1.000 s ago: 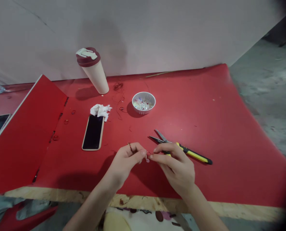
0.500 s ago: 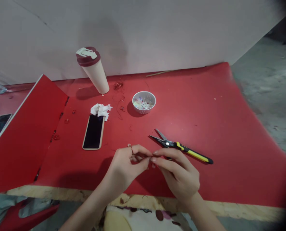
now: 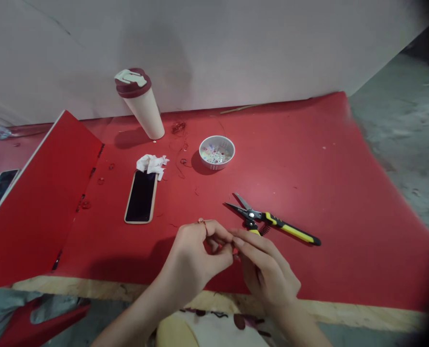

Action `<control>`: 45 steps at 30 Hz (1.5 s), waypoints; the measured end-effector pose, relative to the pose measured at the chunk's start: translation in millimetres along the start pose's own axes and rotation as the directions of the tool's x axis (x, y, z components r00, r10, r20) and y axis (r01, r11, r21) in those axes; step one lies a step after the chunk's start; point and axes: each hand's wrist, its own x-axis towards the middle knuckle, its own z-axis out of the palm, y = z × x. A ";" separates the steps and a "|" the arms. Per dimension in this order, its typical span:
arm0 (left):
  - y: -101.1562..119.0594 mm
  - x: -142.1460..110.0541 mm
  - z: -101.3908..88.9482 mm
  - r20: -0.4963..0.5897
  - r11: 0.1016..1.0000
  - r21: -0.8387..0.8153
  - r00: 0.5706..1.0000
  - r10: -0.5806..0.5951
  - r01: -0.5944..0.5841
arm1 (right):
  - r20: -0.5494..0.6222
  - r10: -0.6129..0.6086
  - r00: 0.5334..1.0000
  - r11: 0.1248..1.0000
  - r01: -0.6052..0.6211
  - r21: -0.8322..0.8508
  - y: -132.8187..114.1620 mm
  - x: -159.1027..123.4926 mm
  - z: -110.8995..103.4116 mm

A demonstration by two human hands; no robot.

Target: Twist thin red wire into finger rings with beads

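Observation:
My left hand (image 3: pixel 196 253) and my right hand (image 3: pixel 268 267) meet fingertip to fingertip above the red table, near its front edge. Both are closed in a pinch; what sits between the fingertips is too small and covered to make out. A thin red ring (image 3: pixel 204 225) with a small bead is on a finger of my left hand. Just beyond my right hand lie pruning snips (image 3: pixel 252 214) with black-and-yellow handles, blades apart; my fingers hide part of one handle. A small perforated bowl (image 3: pixel 217 166) holding tiny pale and coloured beads stands farther back.
A phone (image 3: pixel 141 197) lies left of my hands, touching crumpled tissue (image 3: pixel 152 164). Behind stands a white tumbler (image 3: pixel 145 113) with a dark red lid. Tangled red thread (image 3: pixel 178 127) lies beside it. A hinged red panel (image 3: pixel 44 197) rises at the left.
Both hands have shifted slightly right, fingertips still together. My right hand's fingers have lowered a little, showing more of the snips' spring and near handle.

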 end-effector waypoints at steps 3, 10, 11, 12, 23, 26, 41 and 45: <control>-8.9 8.6 -4.7 0.069 0.992 -0.120 0.997 -0.020 0.028 | -0.039 0.089 0.995 0.995 -0.087 0.046 0.1 8.5 4.6; -46.0 22.6 -0.2 -0.194 0.951 0.194 0.941 0.277 -0.240 | -0.018 0.718 0.696 0.618 -0.626 0.476 17.7 14.6 29.7; -48.8 22.8 2.0 -0.207 0.927 0.255 0.921 0.330 -0.274 | 0.012 0.734 0.679 0.582 -0.639 0.504 18.9 13.6 32.1; -50.8 23.0 3.9 -0.217 0.908 0.296 0.905 0.366 -0.296 | 0.035 0.743 0.668 0.560 -0.649 0.515 19.2 12.9 33.7; -67.3 28.3 4.0 -0.106 0.620 0.657 0.761 0.639 -0.429 | 0.059 0.615 0.786 0.745 -0.604 0.284 11.3 17.7 28.1; -66.5 27.7 5.0 -0.151 0.627 0.650 0.736 0.660 -0.429 | 0.080 0.579 0.811 0.764 -0.574 0.293 10.8 18.0 26.3; -59.6 22.0 10.8 -0.267 0.858 0.326 0.832 0.486 -0.397 | 0.274 0.700 0.659 0.404 -0.682 0.609 9.0 22.1 28.6; -59.1 22.2 10.9 -0.259 0.904 0.274 0.880 0.398 -0.328 | 0.226 0.704 0.673 0.510 -0.701 0.499 10.2 21.3 28.2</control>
